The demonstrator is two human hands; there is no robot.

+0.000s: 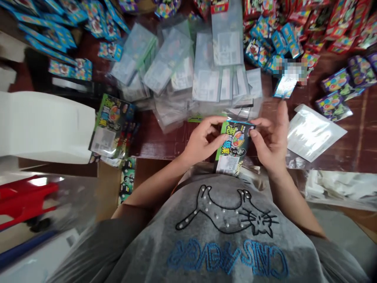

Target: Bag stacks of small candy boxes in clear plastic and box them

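Close to my body, both hands grip one candy box (232,143), black and green with colourful lettering and a pale label at its lower end. My left hand (203,139) pinches its left edge between thumb and fingers. On the other side, my right hand (271,141) holds the upper right corner, with the index finger stretched away from it. Just beyond the hands lie clear plastic sleeves (206,80) with printed labels. A white packet (316,131) rests on the table to the right of my right hand.
Blue boxes (108,51) are heaped at the back left, red boxes (341,23) at the back right. Purple boxes (335,84) lie at the right. A similar green-and-black box (110,122) stands beside a white curved sheet (47,127) at the table's left.
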